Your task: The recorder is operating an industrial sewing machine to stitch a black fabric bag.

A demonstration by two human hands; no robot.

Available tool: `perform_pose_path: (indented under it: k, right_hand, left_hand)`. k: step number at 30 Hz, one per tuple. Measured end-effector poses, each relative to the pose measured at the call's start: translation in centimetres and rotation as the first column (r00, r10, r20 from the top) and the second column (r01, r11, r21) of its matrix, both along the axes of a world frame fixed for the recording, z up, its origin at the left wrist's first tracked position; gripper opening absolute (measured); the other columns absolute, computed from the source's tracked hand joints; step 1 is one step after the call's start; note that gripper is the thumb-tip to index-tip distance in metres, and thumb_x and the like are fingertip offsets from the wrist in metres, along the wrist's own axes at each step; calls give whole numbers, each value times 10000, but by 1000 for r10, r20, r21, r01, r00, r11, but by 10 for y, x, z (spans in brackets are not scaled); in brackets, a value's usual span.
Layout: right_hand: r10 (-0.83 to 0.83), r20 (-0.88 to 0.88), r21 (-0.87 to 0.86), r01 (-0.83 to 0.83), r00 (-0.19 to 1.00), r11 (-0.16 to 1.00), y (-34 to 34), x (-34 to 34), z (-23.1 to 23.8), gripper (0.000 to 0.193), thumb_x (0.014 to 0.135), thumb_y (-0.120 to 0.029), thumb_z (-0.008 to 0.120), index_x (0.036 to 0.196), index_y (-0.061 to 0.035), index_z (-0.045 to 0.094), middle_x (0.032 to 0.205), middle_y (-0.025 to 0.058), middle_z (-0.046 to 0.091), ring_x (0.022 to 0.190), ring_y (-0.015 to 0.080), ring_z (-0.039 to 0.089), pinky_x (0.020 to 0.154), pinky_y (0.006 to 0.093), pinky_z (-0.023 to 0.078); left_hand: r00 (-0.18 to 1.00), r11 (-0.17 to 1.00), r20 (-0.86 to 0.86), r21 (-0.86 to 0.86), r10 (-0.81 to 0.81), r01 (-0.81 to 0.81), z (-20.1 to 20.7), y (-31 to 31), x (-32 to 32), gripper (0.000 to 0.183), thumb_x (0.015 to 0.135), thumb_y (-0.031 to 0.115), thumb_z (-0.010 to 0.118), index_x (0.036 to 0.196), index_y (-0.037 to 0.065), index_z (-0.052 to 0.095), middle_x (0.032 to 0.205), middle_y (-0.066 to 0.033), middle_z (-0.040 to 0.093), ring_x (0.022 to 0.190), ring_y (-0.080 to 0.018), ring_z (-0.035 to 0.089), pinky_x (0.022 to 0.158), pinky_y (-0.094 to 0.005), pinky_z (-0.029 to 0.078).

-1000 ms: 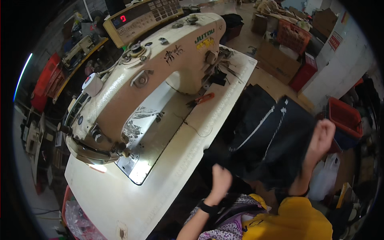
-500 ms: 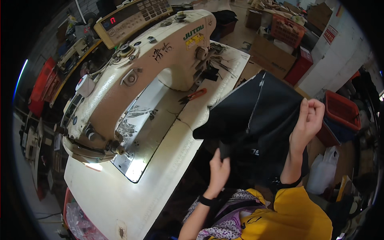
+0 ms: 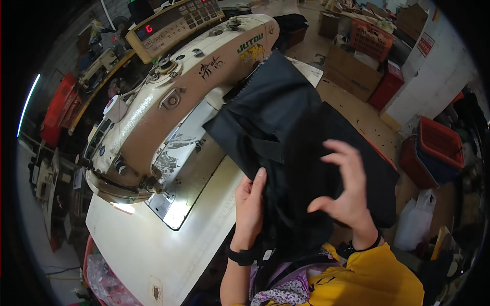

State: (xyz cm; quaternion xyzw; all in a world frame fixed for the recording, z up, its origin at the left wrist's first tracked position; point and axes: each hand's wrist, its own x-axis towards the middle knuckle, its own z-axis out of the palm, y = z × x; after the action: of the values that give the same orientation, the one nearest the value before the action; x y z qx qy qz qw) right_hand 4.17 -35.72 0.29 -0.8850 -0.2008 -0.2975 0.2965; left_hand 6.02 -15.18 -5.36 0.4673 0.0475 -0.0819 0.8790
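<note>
A large piece of black fabric (image 3: 286, 122) hangs in front of me, spread over the right part of the cream sewing machine (image 3: 168, 97). My left hand (image 3: 250, 204) grips the fabric's lower left edge, thumb side against the cloth. My right hand (image 3: 344, 188) hovers just over the fabric's right half with fingers curled and apart, nothing visibly pinched in it. The fabric's upper corner reaches the machine's head and hides the table's far right part.
The white sewing table (image 3: 153, 245) runs to the lower left, with a lit needle plate (image 3: 173, 204). A control panel (image 3: 173, 20) sits behind the machine. Cardboard boxes (image 3: 352, 66) and red crates (image 3: 439, 143) stand on the floor at right, with a white bag (image 3: 416, 224).
The black fabric has been lifted and moved left, up over the machine bed. My right hand let go of its upper edge and came down in front of it.
</note>
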Motion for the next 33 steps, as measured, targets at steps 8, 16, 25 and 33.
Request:
perform_pose_path:
  k: [8,16,25,33]
  right_hand:
    - [65,-412,595,215,909,774,-9,-6,-22,252,937,-104,685,771,-27,512,682,-26,471,620,56,446,555,238,348]
    - [-211,-262,759,336,942,557,-88,-13,3,156,1013,-170,597,992,-26,655,880,-79,563,796,-2,473,740,169,367]
    - [-231,-271,723,356,935,592,-130,-11,-14,163,1023,-152,577,1011,-7,652,929,-72,574,854,11,482,798,185,379]
    - [-435,-434,275,576,789,770,-143,-1,-35,91,963,-19,587,948,-57,505,854,-57,462,771,17,342,659,168,319]
  left_hand:
    - [994,997,84,-8,-75,76,-6,2,-12,347,976,167,701,1250,-24,611,1153,-52,693,1047,-122,648,947,-274,504]
    - [975,914,108,341,193,-218,-24,20,-2,249,983,107,642,1202,-10,654,1029,-12,696,895,-72,625,806,-235,499]
    - [934,847,265,413,241,-336,-13,37,0,268,1004,34,568,1245,-67,624,1112,-55,679,1005,-96,593,912,-243,456]
    - [924,759,276,530,266,-377,27,50,-44,136,956,-5,589,1078,-60,616,973,-20,634,906,-78,559,816,-238,453]
